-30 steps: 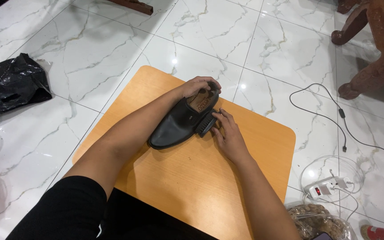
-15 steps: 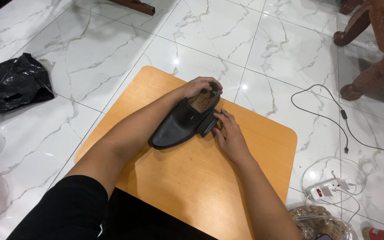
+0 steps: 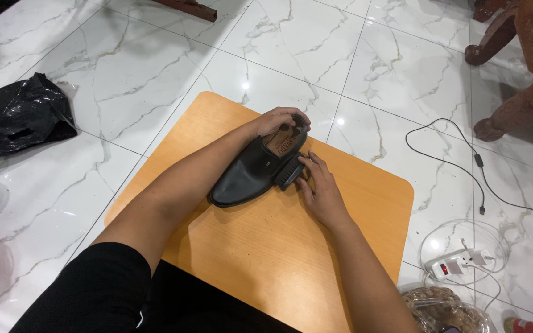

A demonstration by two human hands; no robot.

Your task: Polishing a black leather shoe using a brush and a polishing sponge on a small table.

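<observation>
Shoe (image 3: 251, 176), black, lies on the orange table (image 3: 353, 203), with its toe pointing toward the person and its heel away. Left hand (image 3: 277, 121) is closed over the heel end and grips it from above. Right hand (image 3: 321, 188) rests on the table beside the shoe, and its fingers hold a dark brush (image 3: 290, 173) against the side of the shoe. Black bag (image 3: 16, 117) lies on the marble floor (image 3: 155, 61) to the left, and a white power strip (image 3: 458, 264) lies to the right.
</observation>
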